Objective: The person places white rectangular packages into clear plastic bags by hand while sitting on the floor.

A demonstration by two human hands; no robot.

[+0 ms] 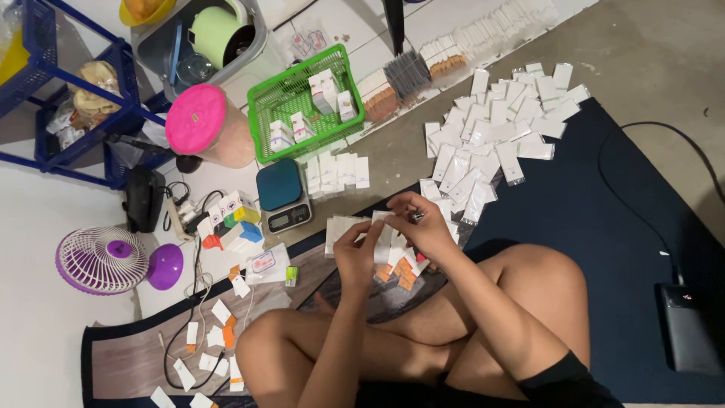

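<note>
Head view, hands: left hand (pixel 356 253) and right hand (pixel 420 224) close together over the lap, both pinching one small white packet (pixel 383 236); fingers clamped on its edges.
Right hand extra: small dark bit at fingertips, too small to tell what.
Packet spot: held up between the hands, above the rug edge, just in front of the crossed legs.
Under hands: loose orange-and-white packets (pixel 404 270) on the mat.
Near right: big heap of white packets (pixel 495 136) on the dark blue mat (pixel 604 227), well apart from grip.
Near left: digital scale (pixel 283 196), w/ row of packets beside it.
Further back: green basket (pixel 302 102) w/ small boxes, pink-lidded jar (pixel 202 125).
Far left: purple fan (pixel 106 261).
Far right: black power bank (pixel 691 329), cable attached.
</note>
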